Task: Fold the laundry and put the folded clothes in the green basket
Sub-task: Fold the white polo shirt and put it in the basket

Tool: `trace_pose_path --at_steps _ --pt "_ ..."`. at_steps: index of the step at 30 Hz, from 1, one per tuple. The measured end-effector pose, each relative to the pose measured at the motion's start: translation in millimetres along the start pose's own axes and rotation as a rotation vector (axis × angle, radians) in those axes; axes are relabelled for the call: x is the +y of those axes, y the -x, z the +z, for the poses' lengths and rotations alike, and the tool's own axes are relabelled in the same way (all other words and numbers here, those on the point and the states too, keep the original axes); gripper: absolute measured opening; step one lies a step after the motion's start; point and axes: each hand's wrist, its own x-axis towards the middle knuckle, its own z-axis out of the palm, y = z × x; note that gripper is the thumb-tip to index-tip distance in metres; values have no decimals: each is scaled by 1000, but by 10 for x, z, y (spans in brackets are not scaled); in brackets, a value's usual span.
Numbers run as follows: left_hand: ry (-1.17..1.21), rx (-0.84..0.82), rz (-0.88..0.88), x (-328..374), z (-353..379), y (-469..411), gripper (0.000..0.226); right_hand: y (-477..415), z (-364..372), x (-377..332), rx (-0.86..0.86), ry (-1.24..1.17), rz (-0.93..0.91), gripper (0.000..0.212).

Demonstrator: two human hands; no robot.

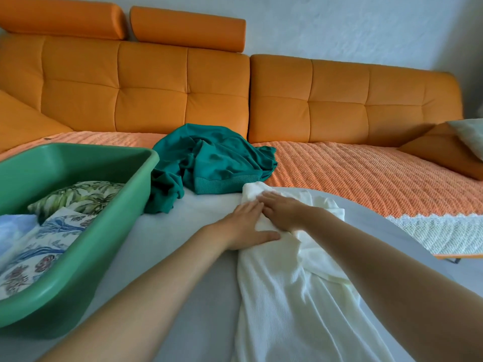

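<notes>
Our left hand [245, 226] and right hand [282, 212] press flat, gripping nothing, on the far end of the white ribbed knit garment [274, 296], which runs lengthwise from the grey-sheeted bed's [170, 226] near edge, with the green plastic basket [104, 244] nearer our left.

Bare sheet [183, 244] between green basket [125, 202] and white garment [282, 296].
</notes>
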Motion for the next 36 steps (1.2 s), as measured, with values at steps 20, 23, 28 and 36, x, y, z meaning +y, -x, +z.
trace_pose_path --at_steps 20,23,28,36 --pt "-62 -118 123 -169 -65 -229 107 -924 -378 -25 383 -71 200 22" --pt "-196 -169 86 -118 -97 -259 115 -912 -248 -15 379 -153 187 27" --pt "-267 88 102 -14 -103 -353 57 -596 -66 104 453 -352 99 42" --pt "-231 30 1 63 74 -251 75 76 180 290 271 -268 128 45"
